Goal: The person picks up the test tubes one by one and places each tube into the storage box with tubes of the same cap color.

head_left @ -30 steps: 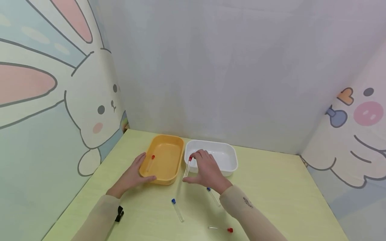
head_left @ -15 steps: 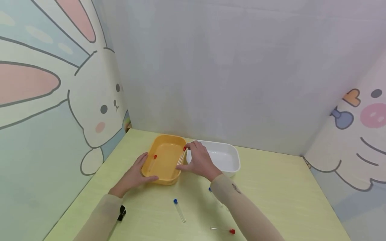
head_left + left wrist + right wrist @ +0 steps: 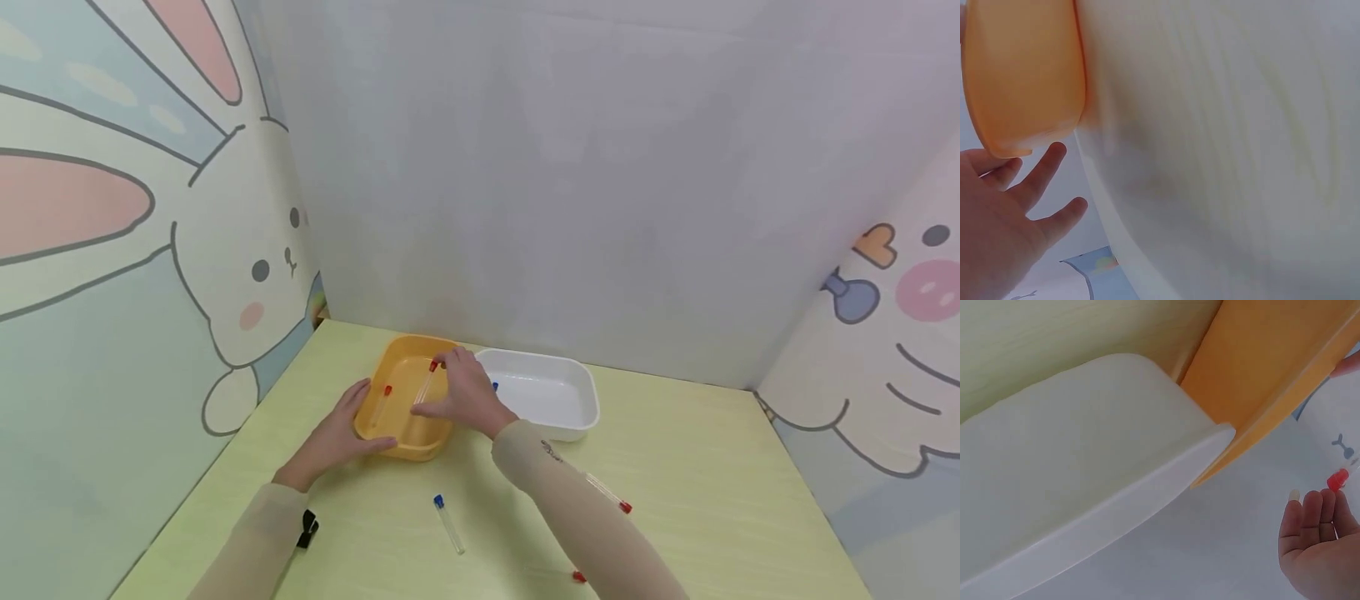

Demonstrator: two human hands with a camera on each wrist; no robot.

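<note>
A pale yellow-green bench sits in a corner booth. Plain grey-white back wall; left wall shows a cartoon rabbit, right wall a pink-cheeked winged character. Soft, even light.

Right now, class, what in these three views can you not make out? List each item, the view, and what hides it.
- White tray, head view: a blue cap shows beside the right hand; its tube is hidden by the hand.
- Red cap, head view: its tube is covered by the right sleeve.
- Left hand, left wrist view: the palm is cut off by the frame edge.
- Orange tray, right wrist view: its inside faces away.
</note>
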